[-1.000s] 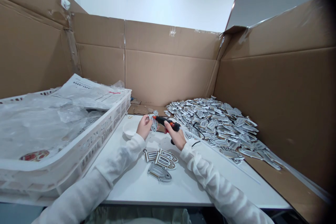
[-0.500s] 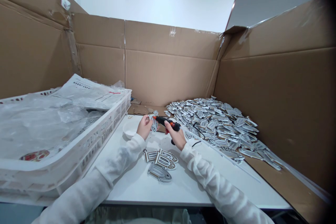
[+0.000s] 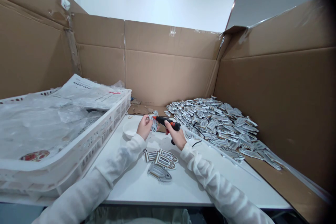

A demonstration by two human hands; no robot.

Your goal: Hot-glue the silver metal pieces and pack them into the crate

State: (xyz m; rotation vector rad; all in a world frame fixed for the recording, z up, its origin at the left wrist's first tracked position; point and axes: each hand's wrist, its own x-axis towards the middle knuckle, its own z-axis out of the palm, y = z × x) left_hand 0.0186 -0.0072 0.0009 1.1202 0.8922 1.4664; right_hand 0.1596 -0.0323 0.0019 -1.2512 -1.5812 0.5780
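My left hand is closed on a small grey and white cut-out piece, held upright above the white table. My right hand grips a black and orange hand tool, whose tip touches the piece. Both hands hover over the table's far part, in white sleeves. A few similar cut-out pieces lie flat on the table just in front of my wrists.
A large heap of the same pieces spreads to the right on cardboard. A white plastic crate with plastic bags and paper fills the left. A small white dish sits behind my left hand. Cardboard walls enclose the area.
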